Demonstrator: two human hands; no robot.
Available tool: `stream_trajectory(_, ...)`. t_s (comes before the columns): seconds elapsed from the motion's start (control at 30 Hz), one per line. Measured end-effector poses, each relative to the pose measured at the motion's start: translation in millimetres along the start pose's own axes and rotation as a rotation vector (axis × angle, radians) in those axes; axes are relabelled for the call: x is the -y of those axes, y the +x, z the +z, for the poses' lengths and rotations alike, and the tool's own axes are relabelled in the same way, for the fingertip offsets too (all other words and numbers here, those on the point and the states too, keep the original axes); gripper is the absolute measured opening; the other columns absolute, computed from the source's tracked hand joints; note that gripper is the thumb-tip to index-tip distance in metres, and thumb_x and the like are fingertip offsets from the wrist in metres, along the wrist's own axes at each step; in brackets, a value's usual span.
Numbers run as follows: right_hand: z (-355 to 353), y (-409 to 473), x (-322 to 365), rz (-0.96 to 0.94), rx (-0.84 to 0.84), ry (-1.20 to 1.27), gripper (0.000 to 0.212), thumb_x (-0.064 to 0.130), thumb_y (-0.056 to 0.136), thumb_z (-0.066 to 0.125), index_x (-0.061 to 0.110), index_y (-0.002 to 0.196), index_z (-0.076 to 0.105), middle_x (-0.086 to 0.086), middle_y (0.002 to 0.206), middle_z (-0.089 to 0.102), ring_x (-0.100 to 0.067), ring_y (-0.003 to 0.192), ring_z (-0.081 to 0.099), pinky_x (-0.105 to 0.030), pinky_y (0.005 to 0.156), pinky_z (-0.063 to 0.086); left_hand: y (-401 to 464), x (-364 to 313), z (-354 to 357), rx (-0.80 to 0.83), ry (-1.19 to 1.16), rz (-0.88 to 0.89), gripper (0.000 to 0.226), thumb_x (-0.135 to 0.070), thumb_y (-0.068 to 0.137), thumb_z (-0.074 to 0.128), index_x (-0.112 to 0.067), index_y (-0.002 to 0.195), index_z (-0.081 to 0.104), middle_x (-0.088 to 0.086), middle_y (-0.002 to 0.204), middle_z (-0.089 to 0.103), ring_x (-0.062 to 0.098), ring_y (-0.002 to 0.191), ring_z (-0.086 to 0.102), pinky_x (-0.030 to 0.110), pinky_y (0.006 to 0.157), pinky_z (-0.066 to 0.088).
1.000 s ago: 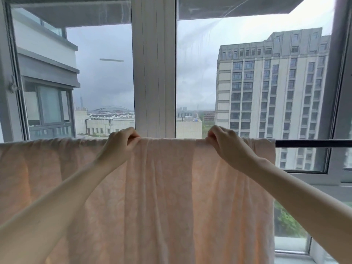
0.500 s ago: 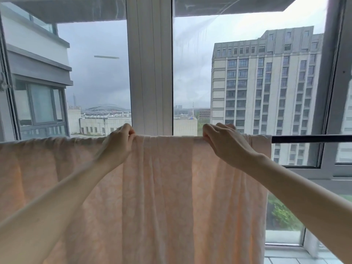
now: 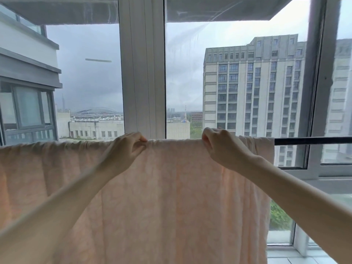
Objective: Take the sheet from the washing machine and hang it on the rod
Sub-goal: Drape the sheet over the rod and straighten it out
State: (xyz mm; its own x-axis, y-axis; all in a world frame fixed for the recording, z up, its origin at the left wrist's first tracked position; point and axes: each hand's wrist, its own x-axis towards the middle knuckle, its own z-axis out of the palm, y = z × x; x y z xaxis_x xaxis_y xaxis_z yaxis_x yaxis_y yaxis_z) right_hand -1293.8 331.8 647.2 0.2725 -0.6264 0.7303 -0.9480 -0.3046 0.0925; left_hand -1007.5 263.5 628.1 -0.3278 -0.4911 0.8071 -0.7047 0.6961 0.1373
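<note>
Sheet (image 3: 171, 197) draped over the rod (image 3: 312, 140), whose long axis runs level from left to right across the window (image 3: 142, 73). The left hand (image 3: 126, 148) and the right hand (image 3: 222, 147) both sit at the top fold, well apart along the rod, each with fingers curled and pinching the cloth where it crosses the bar. The cloth between them lies fairly flat; to the left of the left hand the top edge is gathered into small ruffles. Bare rod shows only to the right, so any further spreading would likely run that way, nearest the right hand. The sheet is pale peach, faintly patterned, hanging in long vertical folds.
</note>
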Motion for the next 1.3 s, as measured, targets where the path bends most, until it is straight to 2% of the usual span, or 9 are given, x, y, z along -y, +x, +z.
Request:
stream_trajectory(0.23, -1, -13, -32, 0.037, -0.012, 0.12, 0.01, 0.023, 0.092, 0.059, 0.014, 0.093, 0.056, 0.003, 0.083, 0.065, -0.012, 0.071, 0.064, -0.026, 0.064, 0.056, -1, 3, 3, -0.094, 0.122, 0.004, 0.004, -0.017, 0.089, 0.063, -0.017, 0.087, 0.06, -0.002, 0.085, 0.065, 0.02, 0.079, 0.059, 0.033, 0.071, 0.046)
stream_trajectory(0.33, -3, -15, -46, 0.037, -0.023, 0.074, 0.009, 0.019, 0.094, 0.055, 0.013, 0.087, 0.054, -0.002, 0.075, 0.064, -0.018, 0.064, 0.063, -0.038, 0.061, 0.056, -6, 17, -1, -0.114, 0.167, -0.066, 0.003, -0.016, 0.091, 0.06, -0.018, 0.089, 0.059, 0.001, 0.088, 0.066, 0.023, 0.081, 0.061, 0.034, 0.072, 0.045)
stream_trajectory(0.5, -6, -9, -53, 0.085, 0.031, -0.011, 0.011, 0.019, 0.095, 0.051, 0.017, 0.084, 0.047, -0.003, 0.07, 0.058, -0.021, 0.059, 0.059, -0.042, 0.058, 0.055, -6, 34, -14, -0.13, 0.129, -0.296, 0.009, -0.013, 0.088, 0.059, -0.021, 0.086, 0.059, 0.005, 0.089, 0.069, 0.03, 0.089, 0.064, 0.043, 0.081, 0.049)
stream_trajectory(0.6, -1, -1, -37, 0.094, 0.017, 0.02, 0.007, 0.015, 0.091, 0.053, 0.015, 0.084, 0.05, -0.004, 0.069, 0.058, -0.022, 0.059, 0.058, -0.044, 0.058, 0.055, 0, 14, -7, -0.087, 0.093, -0.207, 0.01, -0.017, 0.089, 0.058, -0.025, 0.094, 0.06, 0.001, 0.099, 0.068, 0.026, 0.098, 0.06, 0.042, 0.086, 0.048)
stream_trajectory(0.73, 10, 6, -22, 0.044, 0.008, 0.036, 0.009, 0.021, 0.095, 0.05, 0.013, 0.089, 0.052, -0.004, 0.071, 0.061, -0.023, 0.059, 0.059, -0.044, 0.058, 0.054, 9, -28, 15, 0.089, -0.064, 0.005, 0.015, -0.02, 0.086, 0.069, -0.02, 0.101, 0.068, -0.008, 0.097, 0.069, 0.012, 0.093, 0.063, 0.032, 0.083, 0.05)
stream_trajectory(0.83, 11, 4, -23, -0.013, 0.013, 0.027, 0.012, 0.024, 0.098, 0.046, 0.013, 0.093, 0.051, -0.003, 0.072, 0.06, -0.022, 0.06, 0.059, -0.043, 0.058, 0.054, 18, -28, 17, 0.027, -0.117, -0.054, 0.008, -0.017, 0.082, 0.073, -0.019, 0.09, 0.073, -0.003, 0.088, 0.074, 0.009, 0.085, 0.068, 0.025, 0.081, 0.052)
stream_trajectory(1.0, 10, -9, -34, -0.057, -0.043, 0.147, 0.011, 0.025, 0.096, 0.048, 0.016, 0.091, 0.046, 0.007, 0.068, 0.055, -0.01, 0.056, 0.055, -0.037, 0.054, 0.052, 21, -9, 7, 0.03, -0.032, -0.089, 0.004, -0.017, 0.084, 0.071, -0.019, 0.081, 0.07, -0.001, 0.081, 0.072, 0.015, 0.08, 0.067, 0.03, 0.076, 0.051)
stream_trajectory(1.17, 10, -9, -44, -0.08, -0.047, 0.144, 0.007, 0.019, 0.094, 0.054, 0.014, 0.097, 0.052, 0.001, 0.078, 0.065, -0.013, 0.064, 0.063, -0.033, 0.058, 0.055, 13, 19, -14, -0.055, 0.084, -0.211, 0.006, -0.01, 0.084, 0.067, -0.014, 0.079, 0.066, 0.006, 0.078, 0.071, 0.027, 0.079, 0.066, 0.032, 0.074, 0.048)
stream_trajectory(1.3, 15, -2, -37, -0.095, -0.057, 0.154, 0.013, 0.03, 0.093, 0.054, 0.018, 0.096, 0.056, 0.004, 0.085, 0.068, -0.011, 0.073, 0.067, -0.027, 0.061, 0.055, 14, 2, -11, 0.058, 0.06, -0.172, 0.007, -0.021, 0.088, 0.061, -0.025, 0.083, 0.063, -0.003, 0.082, 0.07, 0.017, 0.082, 0.064, 0.032, 0.073, 0.048)
